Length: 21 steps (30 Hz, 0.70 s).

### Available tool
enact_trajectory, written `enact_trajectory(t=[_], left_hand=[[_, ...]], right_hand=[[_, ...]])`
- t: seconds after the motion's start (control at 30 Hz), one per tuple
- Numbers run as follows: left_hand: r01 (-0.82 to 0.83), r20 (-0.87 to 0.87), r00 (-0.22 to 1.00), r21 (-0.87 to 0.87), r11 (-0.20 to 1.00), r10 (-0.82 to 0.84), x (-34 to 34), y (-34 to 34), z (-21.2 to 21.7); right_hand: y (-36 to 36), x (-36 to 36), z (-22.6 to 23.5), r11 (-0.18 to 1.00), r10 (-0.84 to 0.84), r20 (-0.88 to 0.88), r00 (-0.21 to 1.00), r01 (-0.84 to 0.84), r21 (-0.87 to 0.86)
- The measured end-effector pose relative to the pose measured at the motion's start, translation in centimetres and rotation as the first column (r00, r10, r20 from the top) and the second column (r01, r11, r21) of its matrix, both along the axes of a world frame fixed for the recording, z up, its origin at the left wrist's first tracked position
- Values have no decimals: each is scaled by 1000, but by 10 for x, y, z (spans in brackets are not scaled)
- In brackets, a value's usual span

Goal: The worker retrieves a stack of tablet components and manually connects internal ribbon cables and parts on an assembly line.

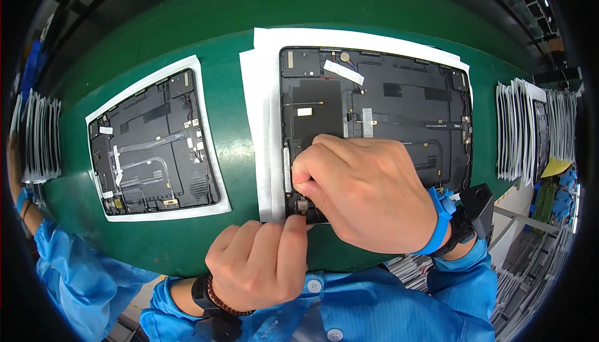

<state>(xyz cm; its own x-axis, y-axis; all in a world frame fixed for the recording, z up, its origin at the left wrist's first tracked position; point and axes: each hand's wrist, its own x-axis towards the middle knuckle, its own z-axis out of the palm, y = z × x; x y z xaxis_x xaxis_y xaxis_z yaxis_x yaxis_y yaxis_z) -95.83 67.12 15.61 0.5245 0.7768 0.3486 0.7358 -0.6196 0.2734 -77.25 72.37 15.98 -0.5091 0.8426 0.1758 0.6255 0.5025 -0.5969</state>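
A black tablet back housing [405, 67], fitted with flat ribbon cables and small parts, lies on white sheets [265, 124] before me. My right hand [368, 192] reaches across its lower half, closed in a pinch at the left edge, beside a narrow silvery strip [287, 170]. Whatever the fingertips grip is hidden by the hand. My left hand [259, 264] is curled closed at the housing's lower left corner, next to small parts [302, 207]. I cannot make out anything in its fingers. A white tape strip [344, 72] sits slantwise near the housing's top.
To the left, a second housing [137, 130] rests on its own white sheet on the green table [231, 180]. Stacks of sheeted panels stand at the far left [42, 139] and right [521, 130]. A person's blue sleeve [81, 273] shows at lower left.
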Motion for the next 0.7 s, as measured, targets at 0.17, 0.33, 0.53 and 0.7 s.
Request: enact_trajectory(t=[0.17,0.33,0.53,0.7], left_hand=[[14,5,1000,13,1000,-14,-1,0,-1],[6,28,1000,32,999,-6,-1,1,-2],[14,1,1000,31,999,-14,-1,-1,-1],[9,-3,1000,33,999,-9,0,-1,-1]], right_hand=[[0,0,0,1000,-2,8,1000,2,9],[-1,0,1,999,-26,-16,1000,25,-44],[-1,0,2,999,-29,0,1000,29,-43],[0,-1,3,998,-31,-9,999,30,-49]])
